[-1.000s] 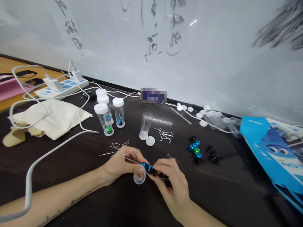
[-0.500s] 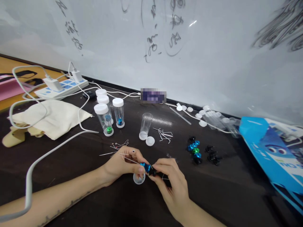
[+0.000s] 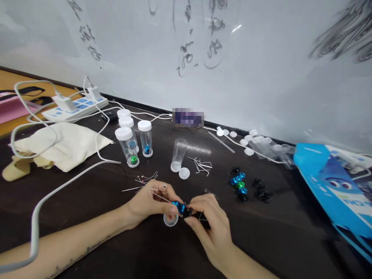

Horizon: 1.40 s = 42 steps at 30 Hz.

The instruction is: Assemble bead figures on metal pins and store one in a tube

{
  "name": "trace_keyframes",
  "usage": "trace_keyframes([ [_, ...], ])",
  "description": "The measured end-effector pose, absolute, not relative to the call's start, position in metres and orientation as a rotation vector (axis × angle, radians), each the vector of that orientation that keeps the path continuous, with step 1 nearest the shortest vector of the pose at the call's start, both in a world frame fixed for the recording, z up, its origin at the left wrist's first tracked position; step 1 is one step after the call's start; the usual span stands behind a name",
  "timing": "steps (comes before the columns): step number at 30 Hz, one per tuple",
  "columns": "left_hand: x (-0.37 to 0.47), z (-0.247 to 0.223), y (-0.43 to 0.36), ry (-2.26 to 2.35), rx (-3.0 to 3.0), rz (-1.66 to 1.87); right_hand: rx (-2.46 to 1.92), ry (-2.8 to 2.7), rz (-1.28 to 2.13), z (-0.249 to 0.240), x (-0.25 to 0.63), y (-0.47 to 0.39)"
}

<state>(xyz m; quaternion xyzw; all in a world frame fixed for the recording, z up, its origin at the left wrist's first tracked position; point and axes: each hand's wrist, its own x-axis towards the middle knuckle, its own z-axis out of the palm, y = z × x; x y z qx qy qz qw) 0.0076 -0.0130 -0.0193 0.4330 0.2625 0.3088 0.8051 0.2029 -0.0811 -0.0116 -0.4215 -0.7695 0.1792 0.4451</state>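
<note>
Between the thumb and fingers of my left hand (image 3: 157, 199) is a shiny blue spool-like piece (image 3: 178, 207). A thin pale wire runs back from it over that hand. My right hand (image 3: 212, 224) pinches a small black piece (image 3: 188, 212) against the blue one's right end, and thin wire shows by its fingers. Beneath my left fingertips lies a small round clear dish or cap (image 3: 170, 221); its contents are partly hidden. Just beyond my left hand lie several thin wires with small coloured ends (image 3: 145, 179).
Capped clear tubes (image 3: 128, 149) with blue or green pieces stand at left. An uncapped tube (image 3: 178, 155) stands ahead, beside a white cap (image 3: 184, 173) and bent metal rods (image 3: 200, 166). Blue, green and black pieces (image 3: 240, 184) lie right. A white cable (image 3: 43, 205) arcs across the left.
My right fingers have shifted slightly around the black piece, and more of its junction with the blue piece shows. The left hand is almost still.
</note>
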Motion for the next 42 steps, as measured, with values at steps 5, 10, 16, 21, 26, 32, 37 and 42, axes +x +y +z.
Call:
trace_keyframes([
  [5,0.0071,-0.0198,-0.0135,0.549,0.925,0.664,-1.078,-1.906,0.454,-0.0114,0.2025,-0.0809],
  [10,0.0070,-0.0200,-0.0131,0.560,0.930,0.669,-1.059,-1.876,0.419,-0.0138,0.2024,-0.0804],
  [16,0.0075,-0.0204,-0.0131,0.560,0.935,0.672,-1.080,-1.893,0.460,-0.0126,0.2031,-0.0808],
  [21,0.0075,-0.0212,-0.0134,0.573,0.954,0.670,-1.079,-1.880,0.457,-0.0137,0.2027,-0.0813],
  [26,0.0070,-0.0217,-0.0157,0.563,0.958,0.643,-1.107,-1.931,0.542,-0.0135,0.2051,-0.0810],
  [32,0.0068,-0.0216,-0.0134,0.576,0.960,0.696,-1.126,-1.858,0.506,-0.0145,0.2035,-0.0833],
  [37,0.0076,-0.0198,-0.0152,0.586,0.949,0.661,-1.098,-1.920,0.497,-0.0129,0.2032,-0.0829],
  [42,0.0083,-0.0179,-0.0171,0.588,0.937,0.639,-1.098,-1.956,0.501,-0.0129,0.2043,-0.0806],
])
